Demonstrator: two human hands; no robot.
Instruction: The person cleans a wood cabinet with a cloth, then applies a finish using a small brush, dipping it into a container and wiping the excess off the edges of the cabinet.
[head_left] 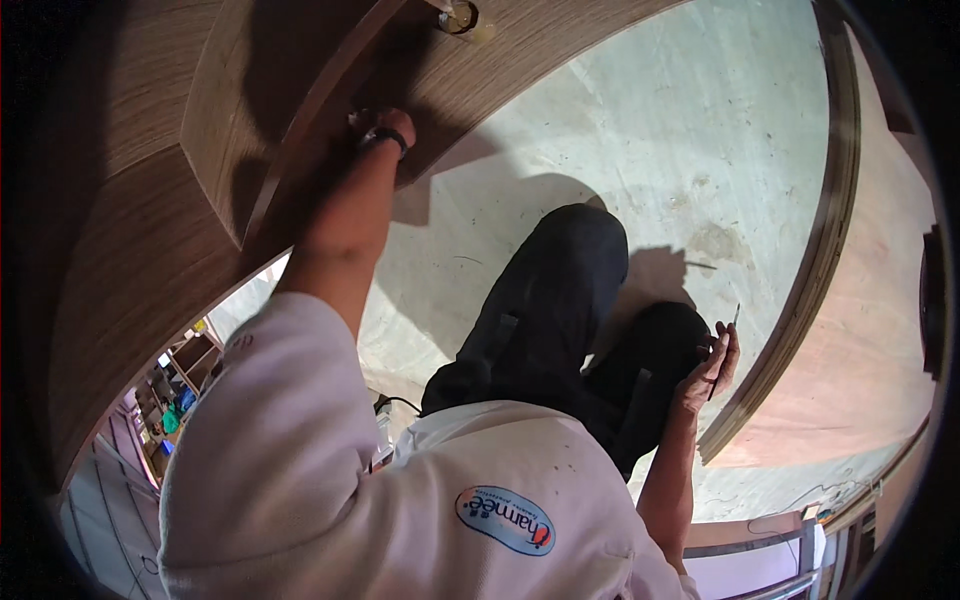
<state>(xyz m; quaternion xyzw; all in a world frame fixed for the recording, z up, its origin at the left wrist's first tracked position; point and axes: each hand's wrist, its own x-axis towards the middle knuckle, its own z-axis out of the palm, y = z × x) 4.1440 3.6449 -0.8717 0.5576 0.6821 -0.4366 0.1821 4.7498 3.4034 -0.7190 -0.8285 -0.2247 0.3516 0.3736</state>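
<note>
My left hand (pixel 396 126), with a dark band at its wrist, reaches up to the underside of a brown wood-grain panel (pixel 490 70). Its fingers lie in shadow and are mostly turned away, so I cannot tell whether they grip anything. Low on the right, beside my dark-trousered knee, my right hand (pixel 712 372) is closed around a thin, pen-like tool (pixel 737 314). The tool's pale, narrow tip points upward and its dark end shows below the fingers; its exact kind is too small to tell.
A round brass-coloured fitting (pixel 459 17) sits on the panel at the top. More wood-grain boards (pixel 130 220) rise on the left. A curved board edge (pixel 825 220) bounds the pale, stained floor (pixel 660 130) on the right. Shelves with coloured items (pixel 180 400) stand at lower left.
</note>
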